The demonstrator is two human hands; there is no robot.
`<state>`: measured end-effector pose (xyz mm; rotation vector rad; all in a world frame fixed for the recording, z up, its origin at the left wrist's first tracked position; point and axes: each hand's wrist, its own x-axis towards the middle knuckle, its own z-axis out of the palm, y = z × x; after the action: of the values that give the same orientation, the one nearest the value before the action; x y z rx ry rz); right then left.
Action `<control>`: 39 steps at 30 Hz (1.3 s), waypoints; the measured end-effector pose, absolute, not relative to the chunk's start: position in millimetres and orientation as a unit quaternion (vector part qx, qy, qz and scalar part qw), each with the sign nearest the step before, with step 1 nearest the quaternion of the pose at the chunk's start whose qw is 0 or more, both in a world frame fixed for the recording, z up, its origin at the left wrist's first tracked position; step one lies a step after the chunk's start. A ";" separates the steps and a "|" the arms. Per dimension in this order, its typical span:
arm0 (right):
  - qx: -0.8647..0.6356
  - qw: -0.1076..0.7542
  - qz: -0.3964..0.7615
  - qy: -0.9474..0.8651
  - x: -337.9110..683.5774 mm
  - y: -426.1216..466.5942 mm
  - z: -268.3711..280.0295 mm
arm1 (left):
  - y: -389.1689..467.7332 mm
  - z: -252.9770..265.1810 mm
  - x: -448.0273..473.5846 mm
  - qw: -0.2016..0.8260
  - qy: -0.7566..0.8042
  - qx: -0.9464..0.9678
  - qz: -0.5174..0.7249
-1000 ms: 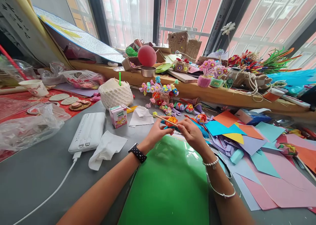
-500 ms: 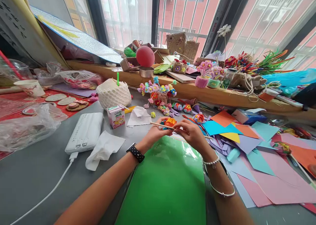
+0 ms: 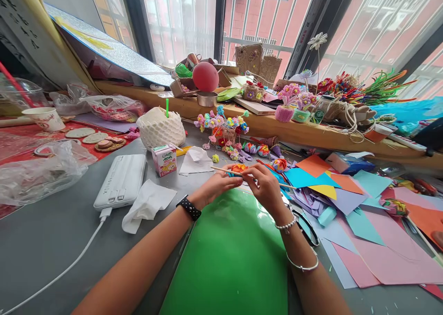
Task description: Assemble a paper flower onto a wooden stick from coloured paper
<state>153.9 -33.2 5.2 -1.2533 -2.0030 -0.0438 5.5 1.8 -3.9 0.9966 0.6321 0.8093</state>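
Beige stick (image 3: 221, 169) flatter than before

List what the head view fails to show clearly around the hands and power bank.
Head view:
Wooden stick: middle hidden by the right hand.
Orange paper flower: underside hidden by the left hand.
White charging cable: far end cut off at the lower-left corner.
White power bank: printed markings too small to read.

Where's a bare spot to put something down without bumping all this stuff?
The green board is bare between the left forearm and right forearm. The gray table has room between the white cable, nearer tissue and left forearm, and more between that cable and the crumpled bag. It's crowded on the right with colored paper, and along the window ledge.
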 end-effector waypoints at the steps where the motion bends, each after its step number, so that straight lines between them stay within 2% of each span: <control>1: -0.493 0.379 -0.022 -0.783 153.3 -32.8 3.9 | 3.2 -4.1 4.5 0.751 0.292 0.465 0.365; 4: -0.502 0.376 -0.031 -0.778 153.9 -31.3 1.1 | 9.5 -4.5 -0.9 0.698 0.347 0.511 0.362; 9: -0.531 0.367 -0.048 -0.763 158.7 -29.5 -0.1 | 19.1 1.0 -12.2 0.457 0.457 0.612 0.456; 12: -0.538 0.337 -0.059 -0.770 159.5 -29.1 -1.2 | 17.6 5.1 -13.7 0.265 0.419 0.729 0.472; 14: -0.534 0.324 -0.068 -0.778 158.9 -29.0 -2.6 | 14.2 5.6 -11.8 0.198 0.362 0.808 0.421; 19: -0.503 0.304 -0.095 -0.803 155.6 -28.6 -5.6 | 8.9 2.9 -7.2 0.114 0.356 0.862 0.341; 29: -0.481 0.266 -0.128 -0.825 152.0 -27.8 -10.8 | 11.7 0.4 -10.3 0.079 0.344 0.887 0.297; 39: -0.560 0.343 0.045 -0.753 151.2 -28.2 -6.5 | 5.1 -4.5 -4.6 -0.060 0.330 0.895 0.295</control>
<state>151.2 -28.2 -6.5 -1.4547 -1.9575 0.1164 -4.6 5.1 -4.5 2.9229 1.0790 0.9640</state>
